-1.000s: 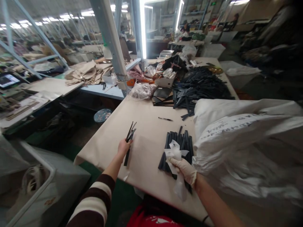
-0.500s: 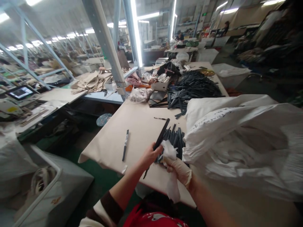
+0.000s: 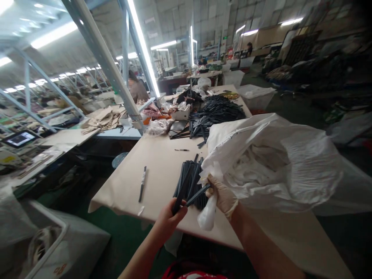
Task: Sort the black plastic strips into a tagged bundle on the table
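Observation:
My bare left hand (image 3: 171,217) is closed around a few long dark strips (image 3: 180,195), near the table's front edge. One dark strip (image 3: 198,195) slants from it across to my gloved right hand (image 3: 223,197), whose fingers pinch its far end. That same right hand also grips a crumpled white cloth or tissue (image 3: 207,217), which hangs below and shows above the fingers. Just behind both hands lies a neat heap of dark strips (image 3: 187,172). To the left, a single dark bundle with a pale band (image 3: 142,182) rests on the table.
A big white sack (image 3: 261,155) slumps over the table's right side. Farther back are a large pile of dark strips (image 3: 219,112), a clear plastic bag (image 3: 158,127) and a thin pen-like item (image 3: 181,150). A grey bin (image 3: 78,236) stands at lower left, and a metal post (image 3: 110,62) rises behind.
My left hand has come lower and nearer with its strips. A strip now spans both hands, its end in my right fingers. The view has turned right, and the sack's opening looks wider.

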The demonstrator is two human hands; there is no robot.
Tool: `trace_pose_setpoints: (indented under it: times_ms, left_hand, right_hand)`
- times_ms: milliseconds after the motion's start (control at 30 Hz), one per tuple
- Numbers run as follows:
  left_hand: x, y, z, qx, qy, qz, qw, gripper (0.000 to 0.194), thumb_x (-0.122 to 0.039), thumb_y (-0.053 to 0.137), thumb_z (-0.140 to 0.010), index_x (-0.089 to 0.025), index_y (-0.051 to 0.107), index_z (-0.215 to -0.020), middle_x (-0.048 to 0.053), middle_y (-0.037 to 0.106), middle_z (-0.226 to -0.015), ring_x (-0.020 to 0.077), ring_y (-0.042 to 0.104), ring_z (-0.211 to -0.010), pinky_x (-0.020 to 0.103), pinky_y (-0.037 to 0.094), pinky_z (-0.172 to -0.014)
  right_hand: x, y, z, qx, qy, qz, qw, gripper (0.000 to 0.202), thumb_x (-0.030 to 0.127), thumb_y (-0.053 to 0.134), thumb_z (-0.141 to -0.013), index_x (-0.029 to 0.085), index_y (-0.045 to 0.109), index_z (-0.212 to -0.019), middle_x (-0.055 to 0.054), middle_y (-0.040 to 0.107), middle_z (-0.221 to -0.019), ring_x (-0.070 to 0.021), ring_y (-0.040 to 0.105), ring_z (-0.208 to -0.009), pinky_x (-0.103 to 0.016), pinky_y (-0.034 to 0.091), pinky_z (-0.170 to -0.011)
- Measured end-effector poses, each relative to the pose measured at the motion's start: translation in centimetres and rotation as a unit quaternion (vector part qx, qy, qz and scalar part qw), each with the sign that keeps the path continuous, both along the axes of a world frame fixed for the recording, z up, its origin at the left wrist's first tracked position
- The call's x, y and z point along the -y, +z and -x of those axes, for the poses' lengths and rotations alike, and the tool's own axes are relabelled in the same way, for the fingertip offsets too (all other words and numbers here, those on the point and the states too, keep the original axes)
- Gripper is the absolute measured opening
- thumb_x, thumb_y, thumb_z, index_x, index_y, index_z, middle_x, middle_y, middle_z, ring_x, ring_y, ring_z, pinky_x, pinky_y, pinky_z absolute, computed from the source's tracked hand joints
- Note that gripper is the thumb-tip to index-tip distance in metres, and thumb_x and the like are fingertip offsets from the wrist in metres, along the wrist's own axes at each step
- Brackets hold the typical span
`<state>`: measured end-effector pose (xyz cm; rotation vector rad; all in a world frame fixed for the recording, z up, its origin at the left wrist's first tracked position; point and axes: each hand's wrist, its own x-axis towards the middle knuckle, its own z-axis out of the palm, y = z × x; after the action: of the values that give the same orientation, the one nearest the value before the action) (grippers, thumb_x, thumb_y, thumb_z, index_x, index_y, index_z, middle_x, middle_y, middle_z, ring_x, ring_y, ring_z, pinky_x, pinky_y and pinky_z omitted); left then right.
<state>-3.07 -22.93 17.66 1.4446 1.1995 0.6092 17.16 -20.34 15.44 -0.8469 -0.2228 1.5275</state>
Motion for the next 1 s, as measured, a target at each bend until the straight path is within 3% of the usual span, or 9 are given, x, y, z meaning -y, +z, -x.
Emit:
trace_pose_setpoints:
  times_ms: [167,333,500,633,733,867,1000]
  left_hand:
    - [2.6,1.6,-1.1,-0.128,-0.027,-0.123,0.984,0.023,-0.036,0.052,-0.074,-0.017,0.056,-0.087,-0.004,0.049,-0.064,0.0098,0.042,-0.059,0.021,0.033,-0.056]
    - [5.5,2.8,-2.6,-0.168,-0.046,-0.181,0.968,0.021,-0.034,0.050,-0.075,-0.018,0.056,-0.085,-0.004,0.049,-0.062,0.0105,0.044,-0.058,0.021,0.034,-0.056]
    - [6.2,3.0,-4.1,-0.210,-0.039,-0.234,0.948,0.022,-0.035,0.049,-0.075,-0.018,0.057,-0.088,-0.001,0.057,-0.068,0.0131,0.050,-0.063,0.023,0.037,-0.060]
    - [5.8,2.5,-6.2,-0.196,-0.022,-0.267,0.943,0.022,-0.035,0.051,-0.075,-0.020,0.057,-0.090,0.001,0.061,-0.075,0.0154,0.055,-0.069,0.025,0.039,-0.065]
    - [5.3,1.4,-7.7,-0.108,0.012,-0.218,0.970,0.027,-0.035,0.054,-0.072,-0.020,0.053,-0.095,0.001,0.061,-0.074,0.0141,0.055,-0.066,0.025,0.041,-0.062]
    - [4.4,0.1,-8.6,-0.004,-0.028,-0.049,0.998,0.036,-0.037,0.053,-0.070,-0.014,0.047,-0.097,-0.005,0.052,-0.053,0.0086,0.042,-0.042,0.020,0.033,-0.041]
    - [2.8,0.4,-8.4,0.052,0.038,-0.058,0.996,0.045,-0.043,0.050,-0.072,-0.012,0.046,-0.104,-0.008,0.044,-0.046,0.0060,0.034,-0.038,0.017,0.026,-0.038]
  right_hand:
    - [3.0,1.4,-1.8,0.062,-0.022,0.010,0.998,0.031,0.036,0.077,-0.054,0.015,0.054,-0.059,0.006,0.051,-0.047,-0.0015,0.038,-0.034,-0.012,0.032,-0.028]
    - [5.4,2.1,-3.5,0.112,-0.050,-0.010,0.992,0.036,0.040,0.077,-0.050,0.015,0.052,-0.054,0.007,0.046,-0.042,-0.0019,0.035,-0.034,-0.014,0.027,-0.028]
    - [7.4,3.4,-4.5,0.155,-0.085,-0.013,0.984,0.036,0.039,0.078,-0.045,0.016,0.051,-0.052,0.007,0.044,-0.039,-0.0045,0.035,-0.035,-0.019,0.027,-0.033]
    - [8.7,3.4,-3.6,0.180,-0.067,-0.041,0.981,0.034,0.038,0.077,-0.046,0.017,0.051,-0.051,0.006,0.045,-0.042,-0.0049,0.036,-0.039,-0.020,0.028,-0.038]
    - [9.1,2.5,-2.6,0.206,-0.025,-0.035,0.978,0.033,0.042,0.075,-0.050,0.015,0.056,-0.058,0.004,0.050,-0.047,-0.0068,0.039,-0.042,-0.022,0.029,-0.040]
    - [8.8,1.4,-2.0,0.241,-0.042,-0.030,0.969,0.036,0.046,0.072,-0.055,0.014,0.057,-0.061,0.002,0.053,-0.051,-0.0089,0.044,-0.046,-0.024,0.033,-0.046]
    - [7.6,1.0,-1.7,0.265,0.002,-0.049,0.963,0.039,0.051,0.070,-0.055,0.015,0.059,-0.062,0.002,0.051,-0.048,-0.0085,0.041,-0.043,-0.024,0.030,-0.042]
